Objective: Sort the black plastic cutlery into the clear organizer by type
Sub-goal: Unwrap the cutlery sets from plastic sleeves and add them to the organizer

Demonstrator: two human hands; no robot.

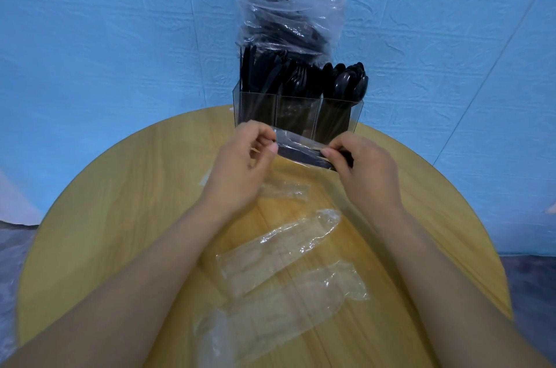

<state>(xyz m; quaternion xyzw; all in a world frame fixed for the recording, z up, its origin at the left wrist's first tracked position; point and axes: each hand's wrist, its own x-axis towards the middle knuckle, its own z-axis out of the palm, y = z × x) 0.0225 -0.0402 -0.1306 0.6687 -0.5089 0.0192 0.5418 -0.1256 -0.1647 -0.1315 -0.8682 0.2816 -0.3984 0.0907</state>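
Observation:
A clear organizer (240, 110) with three compartments stands at the far edge of the round wooden table (126, 187). Knives fill its left compartment, forks the middle, spoons (350, 84) the right. Just in front of it, both hands hold a clear-wrapped cutlery packet (298, 149) with black pieces inside. My left hand (243, 169) pinches the packet's left end. My right hand (364, 169) grips its right end, fingers curled round it.
A large clear plastic bag (288, 21) of black cutlery stands behind the organizer against the blue backdrop. Several empty clear wrappers (276, 250) lie on the table between my forearms, near the front edge.

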